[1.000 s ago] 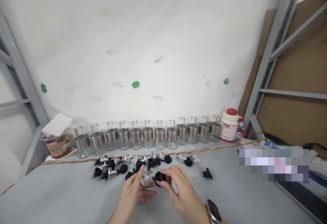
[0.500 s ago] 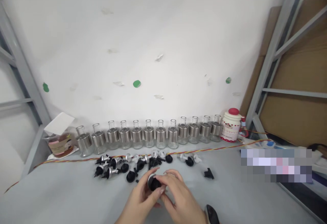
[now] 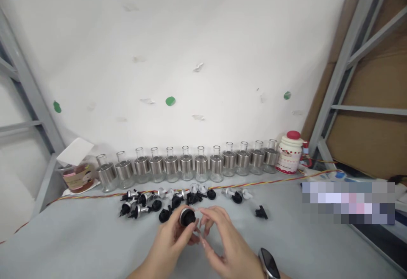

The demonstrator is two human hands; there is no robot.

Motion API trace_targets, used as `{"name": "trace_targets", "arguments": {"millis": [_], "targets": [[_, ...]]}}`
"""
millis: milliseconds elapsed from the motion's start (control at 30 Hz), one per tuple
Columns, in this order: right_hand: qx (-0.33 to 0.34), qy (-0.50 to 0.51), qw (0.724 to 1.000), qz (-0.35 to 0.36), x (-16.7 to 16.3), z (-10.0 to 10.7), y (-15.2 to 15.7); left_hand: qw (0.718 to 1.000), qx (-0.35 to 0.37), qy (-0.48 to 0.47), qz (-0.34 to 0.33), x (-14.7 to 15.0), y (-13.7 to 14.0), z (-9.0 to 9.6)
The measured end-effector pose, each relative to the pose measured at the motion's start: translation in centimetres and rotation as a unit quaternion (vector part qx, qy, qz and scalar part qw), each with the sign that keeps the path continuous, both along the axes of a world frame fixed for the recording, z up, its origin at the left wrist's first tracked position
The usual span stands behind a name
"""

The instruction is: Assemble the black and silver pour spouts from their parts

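My left hand grips a bottle pourer with a silver rim, its black stepped stopper facing me. Close beside it on the right, my right hand has thumb and fingers apart with nothing visible between them. Just beyond the hands lie several loose pourer parts: silver-and-black pourers, a round black cap and clear-and-silver spouts. A single black stopper piece rests to the right, away from the others. What sits under the left fingers is hidden.
Several glass bottles with steel sleeves stand in a row along the wall. A red-lidded jar ends the row at right, a labelled tub at left. A twisted red-yellow cable crosses the grey table.
My right fingers have come off the pourer and spread apart, drawing slightly right. The left hand has turned the pourer and shifted it a little up and left.
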State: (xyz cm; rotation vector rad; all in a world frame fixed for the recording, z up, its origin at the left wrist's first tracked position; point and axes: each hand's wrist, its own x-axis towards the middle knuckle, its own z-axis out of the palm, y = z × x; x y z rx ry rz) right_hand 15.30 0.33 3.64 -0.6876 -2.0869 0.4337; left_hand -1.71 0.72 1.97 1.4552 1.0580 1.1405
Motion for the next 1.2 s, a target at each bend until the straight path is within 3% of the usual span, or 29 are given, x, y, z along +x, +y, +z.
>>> {"name": "trace_targets", "arguments": {"millis": [700, 1000, 1200], "targets": [[-0.042, -0.013, 0.999, -0.032, -0.1, -1.1, 0.5, 1.0, 0.01, -0.011, -0.001, -0.1, -0.3, 0.9], [-0.063, -0.025, 0.997, -0.03, -0.1, -1.3, 0.5, 0.999, -0.014, 0.027, -0.035, 0.5, -0.8, 1.2], [-0.066, -0.029, 0.997, -0.023, -0.2, -1.5, 0.6, 0.998, -0.013, 0.052, -0.024, 0.3, -0.9, 1.8]]}}
